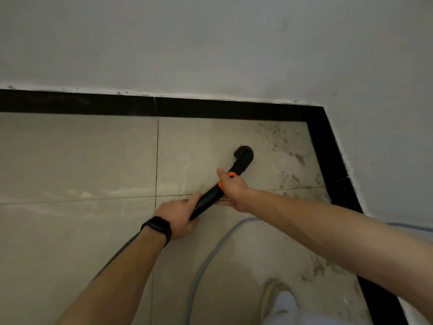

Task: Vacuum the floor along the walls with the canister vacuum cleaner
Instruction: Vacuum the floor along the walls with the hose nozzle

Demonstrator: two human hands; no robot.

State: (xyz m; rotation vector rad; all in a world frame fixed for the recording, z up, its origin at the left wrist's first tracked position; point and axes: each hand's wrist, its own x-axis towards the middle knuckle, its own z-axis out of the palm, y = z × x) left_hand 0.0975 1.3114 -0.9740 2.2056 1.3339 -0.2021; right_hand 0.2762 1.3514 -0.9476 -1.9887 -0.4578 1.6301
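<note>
A black vacuum wand (210, 198) with an orange collar (230, 175) points toward the room corner. Its round black nozzle (244, 155) sits on the beige floor tiles (77, 158), a short way from the black skirting (234, 109). My right hand (233, 186) grips the wand at the orange collar, thumb up along it. My left hand (179, 215), with a black watch on the wrist, grips the wand's lower end. A ribbed black hose (117, 256) runs back under my left forearm. The canister is out of view.
Dark dirt specks (288, 146) lie on the tile near the corner and along the right skirting (328, 156). A grey cable or hose (210, 256) curves across the floor below my arms. My foot in a light shoe (277, 299) stands at bottom right. White walls (210, 43) meet at the corner.
</note>
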